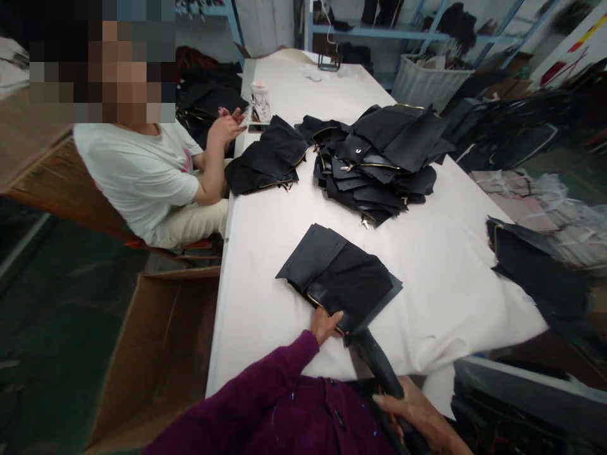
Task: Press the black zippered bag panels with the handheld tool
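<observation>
Black fabric pieces with a gold zipper (346, 278) lie on the white table (265, 253) in front of me. My left hand (325, 325) is closed on their near edge by the zipper, thumb on top. At the lower right, my right hand (412, 414) has its fingers wrapped round a long black strip (379, 366), which runs up to the near corner of the pieces. Beyond them sits a large heap of black zippered pieces (379, 158), with a smaller pile (270, 158) to its left.
A seated person (137, 170) is at the table's left side, hands raised. A cardboard box (156, 354) stands at the lower left. More black fabric (535, 265) hangs over the right edge. A cup (260, 101) and a white basket (429, 82) are farther back.
</observation>
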Motion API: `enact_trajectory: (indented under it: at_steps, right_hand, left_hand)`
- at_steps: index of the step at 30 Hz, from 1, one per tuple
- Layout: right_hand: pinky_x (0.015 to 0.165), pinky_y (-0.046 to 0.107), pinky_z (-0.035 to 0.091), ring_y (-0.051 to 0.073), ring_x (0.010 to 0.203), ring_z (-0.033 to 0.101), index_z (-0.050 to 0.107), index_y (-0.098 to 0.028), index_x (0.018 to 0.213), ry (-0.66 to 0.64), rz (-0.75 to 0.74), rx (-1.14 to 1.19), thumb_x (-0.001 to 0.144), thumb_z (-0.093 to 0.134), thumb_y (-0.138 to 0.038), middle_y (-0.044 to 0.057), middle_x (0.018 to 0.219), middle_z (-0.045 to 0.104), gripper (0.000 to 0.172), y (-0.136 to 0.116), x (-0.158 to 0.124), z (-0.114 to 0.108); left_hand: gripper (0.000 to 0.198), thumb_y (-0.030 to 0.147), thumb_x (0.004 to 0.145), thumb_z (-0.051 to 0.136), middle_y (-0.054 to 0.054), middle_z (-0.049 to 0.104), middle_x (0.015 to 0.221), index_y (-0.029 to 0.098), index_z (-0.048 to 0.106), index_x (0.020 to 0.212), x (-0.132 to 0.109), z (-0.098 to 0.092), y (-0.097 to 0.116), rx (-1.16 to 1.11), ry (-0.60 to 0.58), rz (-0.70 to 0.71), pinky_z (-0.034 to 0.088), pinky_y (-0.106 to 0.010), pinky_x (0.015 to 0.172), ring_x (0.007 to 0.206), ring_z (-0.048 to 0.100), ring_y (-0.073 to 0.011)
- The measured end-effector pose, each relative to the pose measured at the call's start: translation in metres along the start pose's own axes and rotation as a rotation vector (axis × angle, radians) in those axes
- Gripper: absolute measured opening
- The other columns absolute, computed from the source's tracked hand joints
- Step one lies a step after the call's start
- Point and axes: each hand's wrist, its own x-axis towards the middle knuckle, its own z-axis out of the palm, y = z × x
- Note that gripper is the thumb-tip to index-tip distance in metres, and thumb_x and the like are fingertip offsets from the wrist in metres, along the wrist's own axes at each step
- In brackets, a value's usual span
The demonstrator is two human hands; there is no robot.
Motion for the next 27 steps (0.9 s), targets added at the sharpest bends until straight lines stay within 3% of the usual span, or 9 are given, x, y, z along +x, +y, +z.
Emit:
enact_trajectory:
  at_steps: [14,22,24,27]
  right_hand:
    - [0.034,0.019,0.034,0.006,0.032,0.037,0.045,-0.018,0.055,0.028,0.031,0.074,0.064,0.068,-0.056,-0.008,0.038,0.04,0.045,-0.01,0.001,-0.004]
    - [0.037,0.02,0.037,0.007,0.035,0.04,0.044,-0.019,0.063,0.085,-0.034,0.067,0.07,0.063,-0.059,-0.009,0.04,0.041,0.045,-0.013,0.014,-0.011]
    - [0.037,0.021,0.037,0.008,0.034,0.041,0.044,-0.019,0.064,0.085,-0.034,0.048,0.069,0.062,-0.061,-0.009,0.04,0.042,0.046,-0.012,0.015,-0.012]
    - [0.036,0.021,0.037,0.009,0.033,0.042,0.045,-0.019,0.063,0.071,-0.041,-0.018,0.07,0.061,-0.063,-0.007,0.037,0.044,0.048,-0.007,0.012,-0.015]
  left_hand:
    - [0.056,0.044,0.072,0.062,-0.007,0.069,0.077,0.016,0.044,0.117,0.001,-0.002,0.002,0.01,-0.045,0.002,0.054,-0.033,0.048,0.059,0.067,-0.0227]
    - [0.073,0.055,0.071,0.058,-0.012,0.069,0.09,0.013,0.036,0.127,-0.006,-0.003,0.013,0.065,-0.087,-0.022,0.054,-0.033,0.051,0.063,0.068,-0.0229]
    - [0.063,0.056,0.073,0.054,-0.011,0.07,0.082,0.011,0.047,0.118,-0.013,-0.008,0.02,0.13,-0.077,-0.028,0.053,-0.032,0.052,0.063,0.067,-0.0226]
    - [0.039,0.051,0.076,0.053,-0.006,0.065,0.061,0.013,0.062,0.079,-0.026,-0.026,0.035,0.315,0.028,0.003,0.049,-0.029,0.05,0.053,0.063,-0.0195]
